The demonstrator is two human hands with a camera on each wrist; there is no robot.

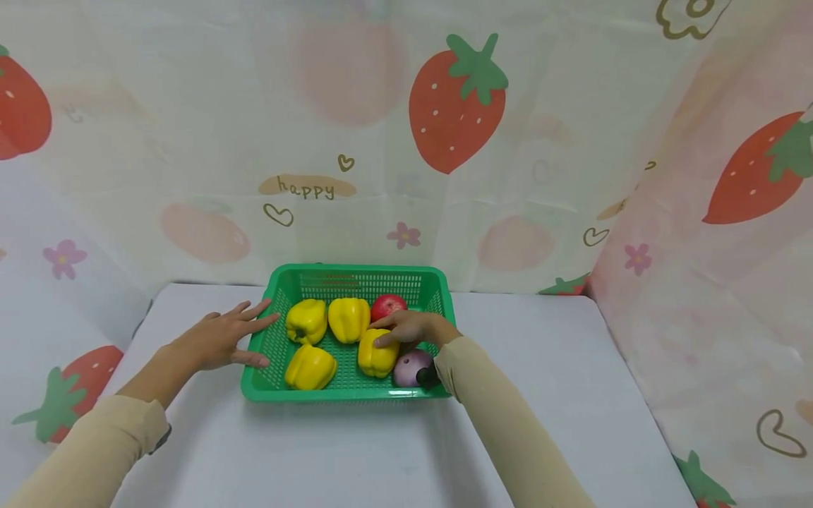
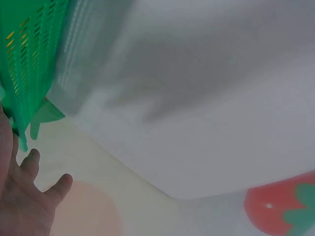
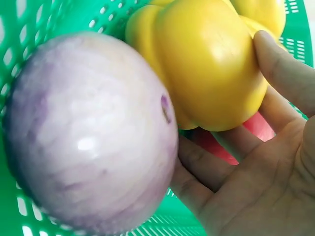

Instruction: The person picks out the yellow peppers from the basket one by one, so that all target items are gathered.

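My right hand [image 1: 409, 328] reaches into a green plastic basket [image 1: 346, 394] and holds a yellow bell pepper [image 1: 378, 353]. In the right wrist view the thumb lies on one side of this pepper [image 3: 211, 59] and the fingers go round behind it. Beside the hand sits a glossy, round, pale purple vegetable [image 3: 93, 137]. My left hand [image 1: 219, 340] is at the basket's left rim with its fingers spread, fingertips at the edge. The left wrist view shows the hand [image 2: 24, 196] next to the basket's perforated wall [image 2: 29, 59].
Three more yellow bell peppers lie in the basket: one back left [image 1: 307, 321], one back middle [image 1: 348, 319], one front left [image 1: 310, 367]. A red round fruit [image 1: 388, 306] sits behind my right hand. The basket stands on a white table [image 1: 540, 395] against a strawberry-print cloth [image 1: 356, 141].
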